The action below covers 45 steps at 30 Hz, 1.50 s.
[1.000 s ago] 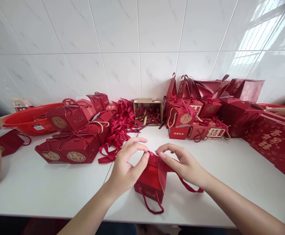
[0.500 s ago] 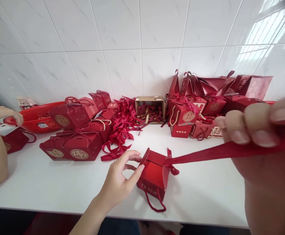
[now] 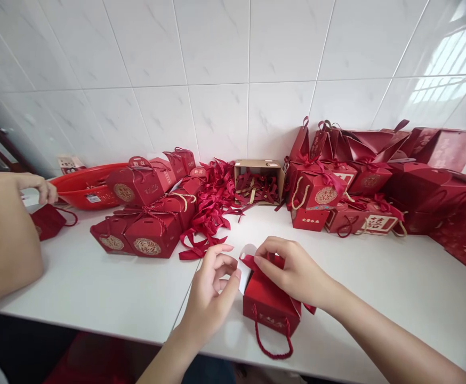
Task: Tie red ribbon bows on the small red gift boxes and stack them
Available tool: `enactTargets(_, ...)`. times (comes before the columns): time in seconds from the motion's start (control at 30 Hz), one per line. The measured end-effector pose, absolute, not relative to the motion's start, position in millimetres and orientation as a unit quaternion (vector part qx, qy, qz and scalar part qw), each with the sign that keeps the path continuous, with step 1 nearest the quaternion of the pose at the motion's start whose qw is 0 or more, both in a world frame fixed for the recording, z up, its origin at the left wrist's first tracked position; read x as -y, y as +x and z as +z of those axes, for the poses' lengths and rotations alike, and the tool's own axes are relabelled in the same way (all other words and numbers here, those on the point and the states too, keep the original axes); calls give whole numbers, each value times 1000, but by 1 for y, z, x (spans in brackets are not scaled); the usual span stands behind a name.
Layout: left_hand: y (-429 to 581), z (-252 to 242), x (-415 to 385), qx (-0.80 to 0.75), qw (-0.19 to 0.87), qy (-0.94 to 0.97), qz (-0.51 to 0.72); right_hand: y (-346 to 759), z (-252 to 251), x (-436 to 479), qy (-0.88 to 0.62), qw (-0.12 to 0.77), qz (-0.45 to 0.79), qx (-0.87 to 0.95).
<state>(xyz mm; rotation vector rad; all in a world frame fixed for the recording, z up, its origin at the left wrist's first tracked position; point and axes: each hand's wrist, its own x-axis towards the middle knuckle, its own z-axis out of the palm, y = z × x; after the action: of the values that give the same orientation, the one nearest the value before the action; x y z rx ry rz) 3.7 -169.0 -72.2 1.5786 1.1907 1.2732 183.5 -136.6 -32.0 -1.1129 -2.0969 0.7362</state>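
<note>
A small red gift box (image 3: 271, 301) with a twisted cord handle (image 3: 273, 356) stands on the white table in front of me. Its left end flap (image 3: 246, 272) is tipped outward, showing a white inner side. Over the box top, my right hand (image 3: 291, 266) pinches a red ribbon (image 3: 249, 262) near its end. The rest of that ribbon is mostly hidden under the hand, with a bit showing at the box's right side. My left hand (image 3: 219, 282) is beside the flap with fingers apart and curved, the thumb close to the flap's edge.
Red gift boxes (image 3: 149, 234) are stacked at left and more boxes (image 3: 321, 194) at right. Between them lie loose red ribbons (image 3: 209, 205) and a cardboard box (image 3: 280, 184) of ribbon pieces. Far left, a co-worker's arm (image 3: 11, 229) reaches by a red basket (image 3: 85, 184).
My right hand has come from the far right to the box top, bringing the ribbon across. The left flap has tipped outward from the box. The view has shifted slightly left.
</note>
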Motion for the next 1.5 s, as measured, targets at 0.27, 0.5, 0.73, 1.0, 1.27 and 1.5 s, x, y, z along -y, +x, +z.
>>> enactTargets(0.27,4,-74,169,-449,404,619,502,182,-31,134,-483,296,292,771)
enactTargets(0.5,6,-75,172,-447,394,627,502,181,-31,132,-482,295,324,759)
enactTargets(0.73,8,-75,175,-447,386,635,498,178,-30,135,-421,294,346,785)
enactTargets(1.0,10,-74,175,-434,379,646,501,179,-34,133,-397,288,367,790)
enactTargets(1.27,9,-72,176,-422,354,680,485,177,-36,130,-424,288,370,775)
enactTargets(1.5,9,-74,165,-449,503,551,492,177,-36,130,-428,283,364,777)
